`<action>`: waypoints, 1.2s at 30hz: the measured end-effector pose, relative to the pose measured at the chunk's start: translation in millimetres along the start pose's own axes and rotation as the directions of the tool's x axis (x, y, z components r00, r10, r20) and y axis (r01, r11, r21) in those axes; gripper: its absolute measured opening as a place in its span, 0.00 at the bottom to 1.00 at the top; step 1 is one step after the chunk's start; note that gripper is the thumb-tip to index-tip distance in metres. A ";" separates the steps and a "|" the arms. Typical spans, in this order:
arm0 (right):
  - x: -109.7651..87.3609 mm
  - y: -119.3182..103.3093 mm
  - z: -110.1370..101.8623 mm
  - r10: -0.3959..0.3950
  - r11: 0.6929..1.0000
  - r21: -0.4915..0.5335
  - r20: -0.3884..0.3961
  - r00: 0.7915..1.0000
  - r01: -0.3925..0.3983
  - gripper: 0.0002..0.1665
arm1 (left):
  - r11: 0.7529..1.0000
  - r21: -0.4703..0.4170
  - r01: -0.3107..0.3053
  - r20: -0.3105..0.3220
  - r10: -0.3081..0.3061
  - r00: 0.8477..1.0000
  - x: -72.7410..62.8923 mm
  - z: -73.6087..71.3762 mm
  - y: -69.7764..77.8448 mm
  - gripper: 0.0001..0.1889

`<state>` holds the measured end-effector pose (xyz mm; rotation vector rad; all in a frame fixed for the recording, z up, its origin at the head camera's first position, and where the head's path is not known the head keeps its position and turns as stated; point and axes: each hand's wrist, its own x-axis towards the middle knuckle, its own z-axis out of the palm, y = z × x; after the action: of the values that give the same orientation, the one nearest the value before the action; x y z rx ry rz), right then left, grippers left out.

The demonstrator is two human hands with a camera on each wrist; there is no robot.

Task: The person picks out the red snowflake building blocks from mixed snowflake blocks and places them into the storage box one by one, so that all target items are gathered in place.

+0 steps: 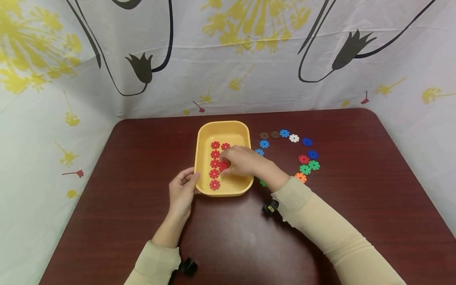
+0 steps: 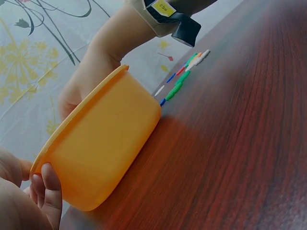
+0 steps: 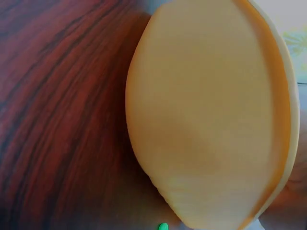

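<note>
A yellow plastic tub [image 1: 236, 184] stands on the table in the head view. My left hand [image 1: 181, 192] grips its left rim, the thumb over the edge and the other fingers against the outer wall. Inside lie notched red snowflake discs [image 1: 215, 185], several in a column, with another red disc [image 1: 225, 146] starting a second column beside it. My right hand [image 1: 240, 159] reaches in over the right side and pinches a red disc [image 1: 223, 165] low by the columns. In the right wrist view the tub's outer wall [image 3: 206, 105] hides that hand's fingers.
To the right of the tub, discs lie in a loose ring on the dark red table [image 1: 356, 190]: brown [image 1: 264, 135], white [image 1: 293, 138], blue [image 1: 307, 141], green [image 1: 314, 165] and orange [image 1: 301, 177] among them. My right forearm covers part of it. A patterned cloth [image 1: 228, 87] hangs behind the table.
</note>
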<state>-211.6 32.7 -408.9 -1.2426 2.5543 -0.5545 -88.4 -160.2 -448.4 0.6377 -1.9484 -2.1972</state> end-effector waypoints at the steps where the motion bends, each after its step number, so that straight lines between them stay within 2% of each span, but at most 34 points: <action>1: 0.9 -0.4 0.1 0.004 1.000 -0.013 0.016 1.000 -0.004 0.16 | 1.000 0.000 0.000 0.000 0.000 1.000 0.0 0.1 -0.1 0.15; 9: 5.8 -5.2 2.9 0.038 0.998 -0.053 0.119 0.992 -0.031 0.18 | 1.000 0.009 0.002 -0.002 -0.002 1.000 0.1 -0.2 -0.3 0.15; 12: 5.9 -6.4 3.7 0.050 0.998 -0.056 0.124 0.991 -0.043 0.19 | 1.000 0.005 0.002 0.000 -0.002 1.000 0.0 0.0 -0.4 0.15; 15: 4.8 -6.1 2.9 0.039 0.998 -0.052 0.096 0.995 -0.034 0.20 | 1.000 -0.001 0.000 0.002 0.000 1.000 0.0 0.3 -0.5 0.15; 19: 0.6 -2.5 -2.3 0.000 1.000 -0.001 0.004 1.000 0.000 0.19 | 1.000 -0.001 -0.001 0.001 0.001 1.000 0.1 0.2 -0.5 0.15; 23: -8.1 4.2 -10.6 -0.028 0.996 0.078 -0.125 0.992 0.038 0.17 | 1.000 0.000 -0.003 0.000 0.003 1.000 0.3 -0.1 -0.5 0.15; 26: -16.8 10.8 -16.5 -0.047 0.991 0.113 -0.231 0.972 0.075 0.15 | 1.000 -0.005 -0.003 0.003 0.003 1.000 0.3 -0.3 -0.5 0.15; 30: -29.6 21.2 -22.1 -0.052 0.981 0.155 -0.360 0.931 0.115 0.12 | 1.000 -0.001 -0.002 0.005 0.002 1.000 0.1 -1.1 -1.0 0.15; 33: -39.9 30.3 -25.8 -0.039 0.974 0.185 -0.420 0.907 0.128 0.10 | 1.000 0.005 0.000 0.004 0.000 1.000 0.2 -1.0 -0.9 0.15; 36: -50.2 39.1 -28.1 -0.023 0.973 0.198 -0.443 0.896 0.123 0.09 | 1.000 0.005 0.004 0.007 -0.004 1.000 0.1 -1.3 -1.2 0.16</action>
<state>-219.2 101.0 -398.1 -1.2517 2.6964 -1.2280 -87.8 -161.2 -449.7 0.6362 -1.9583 -2.2009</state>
